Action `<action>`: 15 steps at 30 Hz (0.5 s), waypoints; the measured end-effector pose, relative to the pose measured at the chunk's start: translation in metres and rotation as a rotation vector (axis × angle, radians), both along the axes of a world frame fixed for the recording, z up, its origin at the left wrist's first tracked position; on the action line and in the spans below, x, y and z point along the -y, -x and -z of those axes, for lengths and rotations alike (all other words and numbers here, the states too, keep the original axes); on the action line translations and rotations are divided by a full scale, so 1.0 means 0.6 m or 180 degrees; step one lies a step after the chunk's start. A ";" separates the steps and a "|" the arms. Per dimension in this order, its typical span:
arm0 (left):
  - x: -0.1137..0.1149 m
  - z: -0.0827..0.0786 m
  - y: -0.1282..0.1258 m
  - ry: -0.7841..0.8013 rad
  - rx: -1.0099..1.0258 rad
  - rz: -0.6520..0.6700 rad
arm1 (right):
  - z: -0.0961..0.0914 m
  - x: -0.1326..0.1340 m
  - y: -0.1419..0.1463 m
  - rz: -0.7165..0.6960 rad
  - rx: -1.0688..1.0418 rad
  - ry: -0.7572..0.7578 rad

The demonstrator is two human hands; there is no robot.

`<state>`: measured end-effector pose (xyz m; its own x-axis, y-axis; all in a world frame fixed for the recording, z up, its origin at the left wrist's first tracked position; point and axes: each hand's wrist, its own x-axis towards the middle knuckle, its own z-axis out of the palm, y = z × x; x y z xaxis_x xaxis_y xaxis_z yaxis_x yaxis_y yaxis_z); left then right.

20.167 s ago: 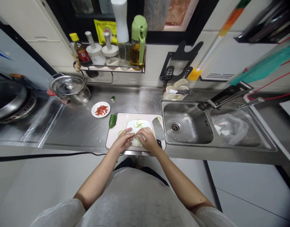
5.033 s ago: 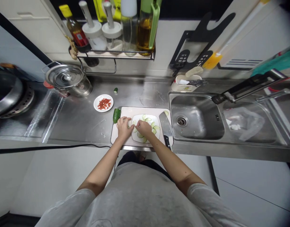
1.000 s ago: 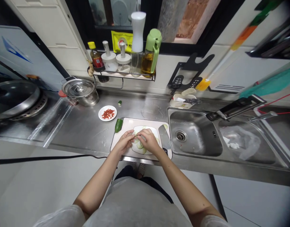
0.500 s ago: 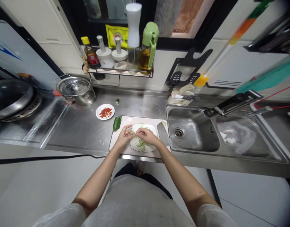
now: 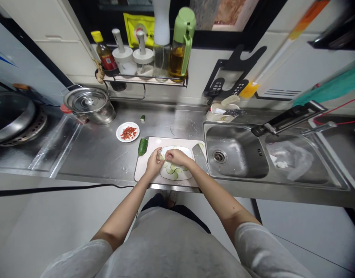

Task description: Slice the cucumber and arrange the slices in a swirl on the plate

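My left hand [image 5: 154, 163] is closed around some thin pale cucumber slices [image 5: 161, 156] above the left side of a white plate [image 5: 187, 151] with a dark rim line. My right hand [image 5: 177, 157] meets it there with fingertips pinched together; what lies between them is too small to make out. Several curved cucumber slices [image 5: 174, 171] with green edges lie on the plate. The plate rests on a pale cutting board [image 5: 141, 173]. A cleaver [image 5: 199, 155] lies on the board's right side, and a cut cucumber [image 5: 143, 147] is at its upper left corner.
A small plate of chopped red bits [image 5: 129, 132] and a cucumber end [image 5: 142, 117] are on the steel counter. Left stand a lidded pot [image 5: 90, 106] and a wok [image 5: 11, 116]. A sink [image 5: 238, 154] is at right; a shelf of seasonings [image 5: 142, 78] hangs behind.
The left fingers have closed in around the slices, having been more spread before. My right hand stays pinched close beside them. The whole view has shifted slightly.
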<state>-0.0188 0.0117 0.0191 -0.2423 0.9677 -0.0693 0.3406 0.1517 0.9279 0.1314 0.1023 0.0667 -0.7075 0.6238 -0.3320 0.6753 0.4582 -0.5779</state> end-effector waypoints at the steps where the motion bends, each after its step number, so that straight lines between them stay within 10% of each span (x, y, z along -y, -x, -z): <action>1: 0.000 0.002 -0.002 -0.0006 -0.0199 0.0002 | 0.000 0.000 0.002 0.0011 0.0103 -0.0043; 15: 0.005 -0.005 -0.015 0.0216 -0.1448 0.0148 | 0.008 0.003 0.018 -0.0068 0.0786 -0.0496</action>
